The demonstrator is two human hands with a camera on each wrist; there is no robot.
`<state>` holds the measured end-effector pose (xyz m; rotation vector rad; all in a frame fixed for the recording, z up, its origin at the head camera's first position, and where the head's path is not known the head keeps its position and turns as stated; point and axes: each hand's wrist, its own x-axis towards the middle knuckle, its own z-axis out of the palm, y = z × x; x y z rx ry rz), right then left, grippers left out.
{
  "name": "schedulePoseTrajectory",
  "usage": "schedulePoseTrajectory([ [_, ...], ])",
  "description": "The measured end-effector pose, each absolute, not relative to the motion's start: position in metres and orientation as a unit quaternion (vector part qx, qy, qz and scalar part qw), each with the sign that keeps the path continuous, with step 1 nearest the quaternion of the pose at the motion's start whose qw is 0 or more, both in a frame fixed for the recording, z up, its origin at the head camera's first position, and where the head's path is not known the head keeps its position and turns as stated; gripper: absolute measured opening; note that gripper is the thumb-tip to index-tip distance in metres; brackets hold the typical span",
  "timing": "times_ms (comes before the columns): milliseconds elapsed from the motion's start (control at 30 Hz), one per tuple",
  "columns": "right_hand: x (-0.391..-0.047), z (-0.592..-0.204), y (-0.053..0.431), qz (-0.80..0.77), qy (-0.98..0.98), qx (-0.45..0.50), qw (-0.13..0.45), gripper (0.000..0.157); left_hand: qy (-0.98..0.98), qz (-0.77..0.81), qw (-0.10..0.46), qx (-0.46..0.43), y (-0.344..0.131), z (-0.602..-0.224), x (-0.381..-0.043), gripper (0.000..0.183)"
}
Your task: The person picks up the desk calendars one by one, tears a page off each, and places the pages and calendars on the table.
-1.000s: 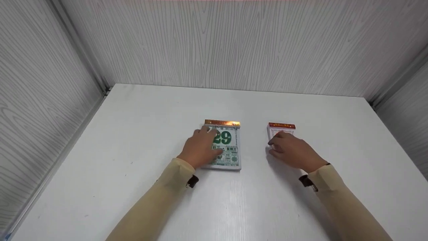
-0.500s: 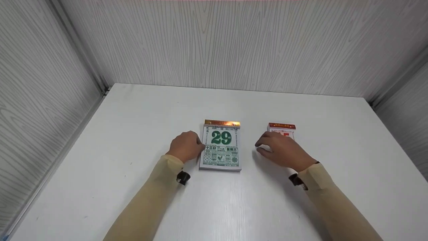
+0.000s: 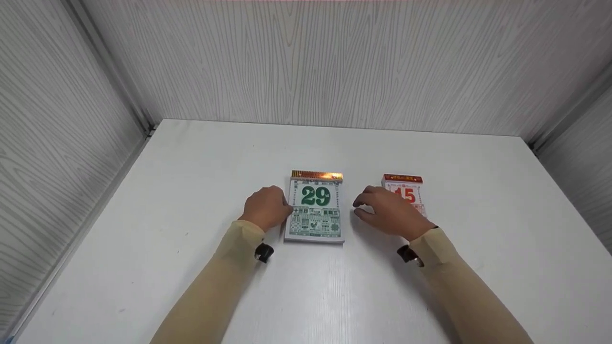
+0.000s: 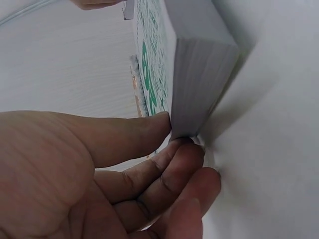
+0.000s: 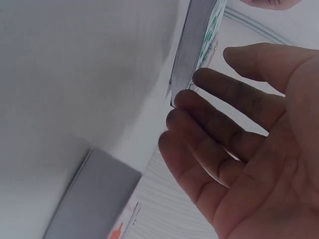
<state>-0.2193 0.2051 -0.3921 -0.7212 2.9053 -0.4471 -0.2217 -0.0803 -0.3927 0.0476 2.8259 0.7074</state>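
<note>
Curling, the left hand [image 3: 265, 208] is apparently pinching the left edge of the thick green-printed paper calendar [image 3: 315, 210] on the white table [image 3: 306, 291]; right of it, the loosely parted right hand [image 3: 390, 211] is holding nothing; farther right, the small red-topped paper pad [image 3: 405, 193] is lying.

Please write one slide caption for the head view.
Left hand holds the left edge of the green-29 calendar; right hand, near its right edge, partly hides the smaller red-15 calendar.
</note>
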Motion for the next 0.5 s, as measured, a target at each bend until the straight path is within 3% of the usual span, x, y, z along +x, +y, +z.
schedulePoseTrajectory([
  [500,-0.225,-0.399,0.189,-0.173,0.964,-0.185,0.081,0.027,0.968,0.230,0.100,0.020,-0.072,-0.390,-0.219,0.022],
])
